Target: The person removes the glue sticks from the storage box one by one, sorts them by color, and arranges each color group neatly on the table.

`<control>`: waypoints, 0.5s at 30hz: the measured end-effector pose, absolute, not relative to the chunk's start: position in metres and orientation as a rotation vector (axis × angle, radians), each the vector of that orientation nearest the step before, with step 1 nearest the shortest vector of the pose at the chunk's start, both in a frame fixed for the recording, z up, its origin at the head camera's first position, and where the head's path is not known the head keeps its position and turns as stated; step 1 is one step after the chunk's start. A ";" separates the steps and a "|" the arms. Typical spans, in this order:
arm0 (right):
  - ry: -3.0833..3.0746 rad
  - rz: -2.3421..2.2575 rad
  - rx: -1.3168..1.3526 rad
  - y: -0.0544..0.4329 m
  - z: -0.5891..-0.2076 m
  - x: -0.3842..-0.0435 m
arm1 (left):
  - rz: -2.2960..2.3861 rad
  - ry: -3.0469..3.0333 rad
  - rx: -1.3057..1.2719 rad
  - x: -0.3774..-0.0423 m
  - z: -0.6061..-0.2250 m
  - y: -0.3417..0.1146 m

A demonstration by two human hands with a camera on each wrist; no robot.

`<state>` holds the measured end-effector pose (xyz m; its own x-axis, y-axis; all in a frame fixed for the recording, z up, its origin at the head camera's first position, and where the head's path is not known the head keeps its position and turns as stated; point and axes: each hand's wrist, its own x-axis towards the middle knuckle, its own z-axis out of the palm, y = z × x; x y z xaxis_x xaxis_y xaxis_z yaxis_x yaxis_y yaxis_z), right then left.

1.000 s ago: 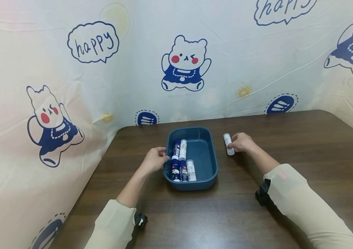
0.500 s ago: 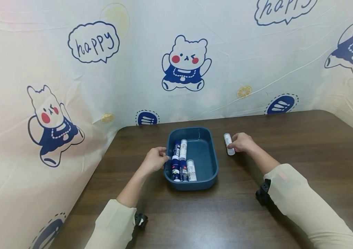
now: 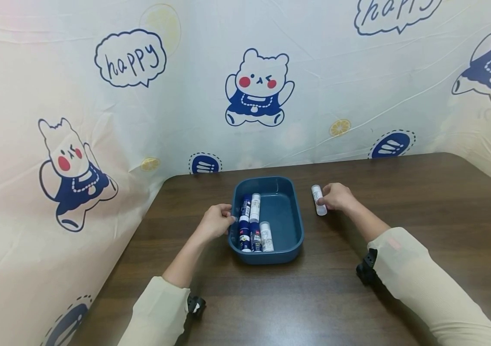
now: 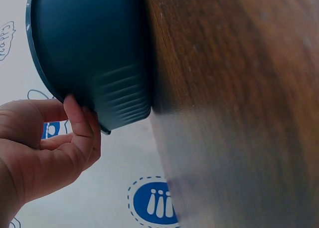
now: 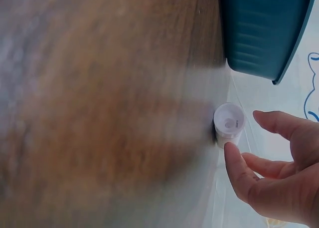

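My left hand (image 3: 216, 221) pinches the left rim of a dark blue-green plastic bin (image 3: 286, 250), thumb over the edge and fingers against the outer wall, as the left wrist view (image 4: 55, 148) shows. Inside the bin, along its left side, lie several glue sticks: blue ones such as this glue stick (image 3: 256, 238), and white ones such as this glue stick (image 3: 266, 236). Right of the bin a white glue stick (image 3: 317, 194) lies on the table. My right hand (image 3: 337, 197) is at it, a fingertip touching its side; in the right wrist view the thumb (image 5: 274, 122) stands apart from it.
The brown wooden table (image 3: 271, 302) ends at the back against a pale curtain (image 3: 184, 96) printed with cartoon bears. The bin's right half shows its bare floor (image 3: 282, 216). Black wrist cameras (image 3: 367, 267) sit at both sleeves.
My right hand has risen very slightly beside the loose glue stick. The left hand, the bin and the glue sticks stay in place.
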<state>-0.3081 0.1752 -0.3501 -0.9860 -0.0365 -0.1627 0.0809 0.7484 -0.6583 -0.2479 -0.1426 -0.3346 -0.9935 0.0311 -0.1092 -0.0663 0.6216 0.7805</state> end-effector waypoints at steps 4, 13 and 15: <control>2.804 -1.083 0.014 0.175 -0.349 -0.308 | 1.317 2.728 -0.026 -0.248 -0.335 -0.142; 2.858 -1.171 -0.076 0.172 -0.343 -0.305 | 1.318 2.724 -0.017 -0.248 -0.334 -0.143; 2.873 -1.195 -0.095 0.170 -0.342 -0.305 | 1.316 2.722 -0.018 -0.248 -0.333 -0.143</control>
<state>-0.3048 0.1698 -0.3420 -0.9977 -0.0675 -0.0026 -0.0457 0.7035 -0.7092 -0.2477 -0.1431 -0.3334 -0.9930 0.0408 -0.1110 -0.0616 0.6226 0.7801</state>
